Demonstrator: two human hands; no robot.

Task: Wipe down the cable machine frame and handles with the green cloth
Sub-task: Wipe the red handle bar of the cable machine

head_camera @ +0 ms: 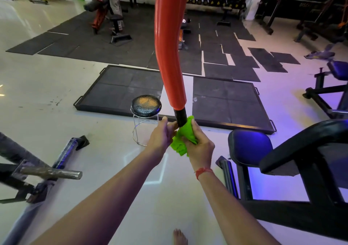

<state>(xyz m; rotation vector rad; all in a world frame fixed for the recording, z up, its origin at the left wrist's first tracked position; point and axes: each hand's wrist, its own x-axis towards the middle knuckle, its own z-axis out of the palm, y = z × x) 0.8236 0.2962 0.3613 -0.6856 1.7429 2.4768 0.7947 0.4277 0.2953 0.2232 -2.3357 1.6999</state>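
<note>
- Two bare hands meet at the lower end of the orange bar, which hangs down from the top of the view and bends partway along.
- We note the bar ends in a black handle; its lower end is hidden in the green cloth.
- Right hand: its grip is curled round the bunched cloth, pressing it against the underside of the handle. A red thread circles that wrist.
- Left hand: fingers bent toward the handle from the left, fingertips touching handle and cloth edge. We cannot tell how firmly this grip closes, or whether it pinches the cloth.
- A loose fold of cloth hangs below and between the two hands.
- Beyond the hands, a round black stool on a chrome wire frame stands on the pale floor, just left of the bar.
- Behind the stool lies a framed black platform; further back, dark rubber mats.
- Right of the hands: a blue padded seat on a black machine frame.
- Lower left: a steel peg on another frame.
- One bare foot shows at the bottom edge.
</note>
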